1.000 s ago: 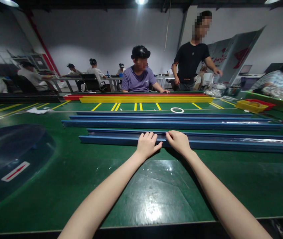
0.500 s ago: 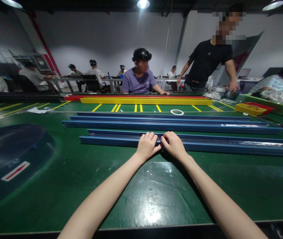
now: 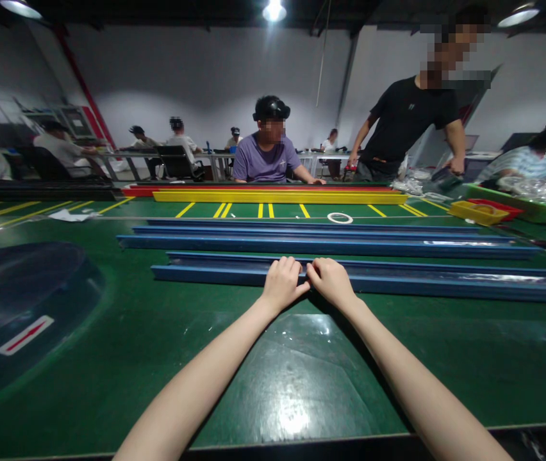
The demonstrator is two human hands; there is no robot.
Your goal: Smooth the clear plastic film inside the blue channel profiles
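Observation:
Across the green table in front of me lies a long blue channel rail (image 3: 210,275) with its open side up. My left hand (image 3: 281,283) is closed over its near wall, fingers curled into the channel and thumb pointing right. Close beside it, my right hand (image 3: 332,283) grips the same rail, its fingers bent over the edge. The two hands almost touch, and the fingertips are partly hidden, so anything small between them cannot be made out. Just beyond runs a second blue channel rail (image 3: 234,243), roughly parallel.
Farther back lie a yellow rail (image 3: 277,197) and red ones. A white ring (image 3: 339,218) rests before them. A dark blue rounded object with an arrow label (image 3: 25,335) is at left. Yellow (image 3: 477,212) and green trays (image 3: 537,211) stand right. Co-workers sit and stand beyond.
My hands stay at nearly the same place on the rail. The standing person in black has shifted slightly right and now has a dark object at one hand. The view has moved slightly.

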